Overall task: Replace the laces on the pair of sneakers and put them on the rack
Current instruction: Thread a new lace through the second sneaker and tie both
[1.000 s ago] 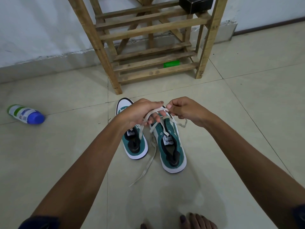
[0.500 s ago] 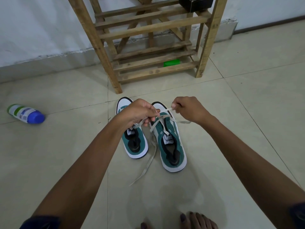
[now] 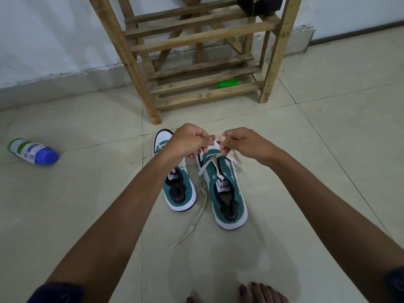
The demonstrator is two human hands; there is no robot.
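Both hands, left hand [image 3: 188,141] and right hand [image 3: 242,142], pinch the lace [image 3: 215,143] above the right sneaker [image 3: 227,189].

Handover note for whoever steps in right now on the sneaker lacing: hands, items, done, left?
Left hand: pinches the lace above the toe.
Right hand: pinches the same lace close by.
Right sneaker: on the floor, lace partly threaded, one end trailing loose on the tiles.
Left sneaker: beside it; lacing mostly hidden by the left arm.
Rack: holds no sneakers.
Left: finish lacing, put both on the rack.
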